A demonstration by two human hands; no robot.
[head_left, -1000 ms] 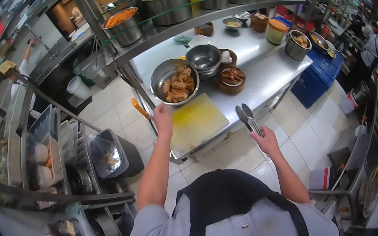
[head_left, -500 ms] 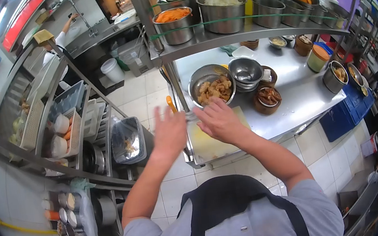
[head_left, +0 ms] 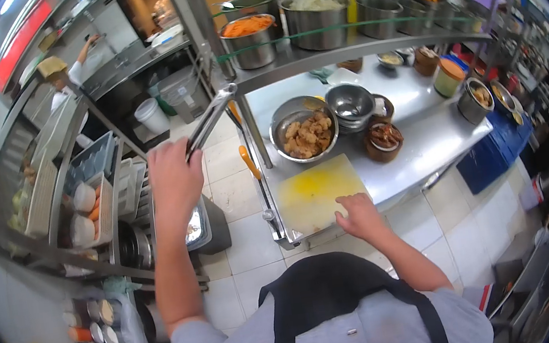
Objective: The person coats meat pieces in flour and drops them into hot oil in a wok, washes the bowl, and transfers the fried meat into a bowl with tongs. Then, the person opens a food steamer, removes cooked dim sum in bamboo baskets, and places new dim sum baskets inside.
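Metal tongs (head_left: 211,120) are gripped in my left hand (head_left: 174,177), raised over the floor to the left of the steel table. They point up and to the right, with the far end near the shelf post. My right hand (head_left: 362,219) is at the right front edge of a yellow-stained cutting board (head_left: 322,193), fingers apart and nothing in it. Behind the board stands a steel bowl (head_left: 277,140) of fried, golden-brown pieces (head_left: 309,134). To its right are stacked steel bowls (head_left: 350,104) and a brown round container (head_left: 382,151) with dark reddish-brown food.
Above the table runs a steel shelf (head_left: 315,55) with a pot of orange shreds (head_left: 249,34) and a pot of pale slices (head_left: 316,19). Left is a rack (head_left: 84,188) with trays, beside a lidded bin (head_left: 210,231). Another person's arm (head_left: 82,58) reaches at the back sink.
My left hand has moved left and now holds the tongs up. My right hand has drawn back from the bowl to the board's right front edge.
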